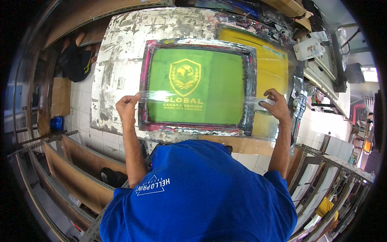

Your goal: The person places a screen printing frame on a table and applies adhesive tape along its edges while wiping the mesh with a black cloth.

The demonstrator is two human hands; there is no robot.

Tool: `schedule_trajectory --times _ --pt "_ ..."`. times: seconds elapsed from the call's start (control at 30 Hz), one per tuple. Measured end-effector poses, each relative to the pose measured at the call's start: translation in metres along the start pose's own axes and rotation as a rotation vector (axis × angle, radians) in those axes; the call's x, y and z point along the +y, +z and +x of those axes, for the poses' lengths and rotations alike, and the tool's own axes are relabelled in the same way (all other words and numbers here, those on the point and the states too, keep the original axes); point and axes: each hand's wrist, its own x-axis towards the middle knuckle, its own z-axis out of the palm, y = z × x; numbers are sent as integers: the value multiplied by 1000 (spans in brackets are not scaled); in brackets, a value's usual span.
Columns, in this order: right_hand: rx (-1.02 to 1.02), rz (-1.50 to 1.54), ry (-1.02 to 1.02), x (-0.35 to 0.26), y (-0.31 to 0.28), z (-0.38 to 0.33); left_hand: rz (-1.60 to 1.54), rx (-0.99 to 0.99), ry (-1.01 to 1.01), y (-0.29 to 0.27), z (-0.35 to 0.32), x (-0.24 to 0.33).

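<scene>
A strip of clear tape (157, 96) stretches between my two hands, across a screen-printing frame (249, 80). At the frame's left edge, my left hand (127, 108) pinches the free end between thumb and fingers. On the right, just past the frame, my right hand (278, 108) grips the clear tape roll (264, 105). The frame has a green mesh (222, 80) and paint-stained pink and black edges. A yellow shield emblem (185, 77) with lettering below it shows on the mesh. The strip passes over the lettering; whether it touches the mesh I cannot tell.
The frame lies on a paint-smeared white table (117, 60). Beside it on the right is a yellow sheet (274, 66). Wooden shelving (76, 173) stands at the lower left, a metal rack (322, 181) at the lower right. Part of another person (74, 60) shows at the upper left.
</scene>
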Motion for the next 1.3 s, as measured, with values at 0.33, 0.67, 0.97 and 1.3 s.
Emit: schedule_trajectory --times 0.33,0.67,0.97,1.3 --pt "60 -89 -59 8 5 4 23 47 -19 -12 6 -3" --pt "119 186 -304 -81 -9 -17 -62 95 85 -104 32 10" --pt "595 31 -1115 -238 -51 -75 -537 25 521 -286 36 137" --pt "293 30 -1517 -282 -89 -92 -770 133 684 -373 -7 161"
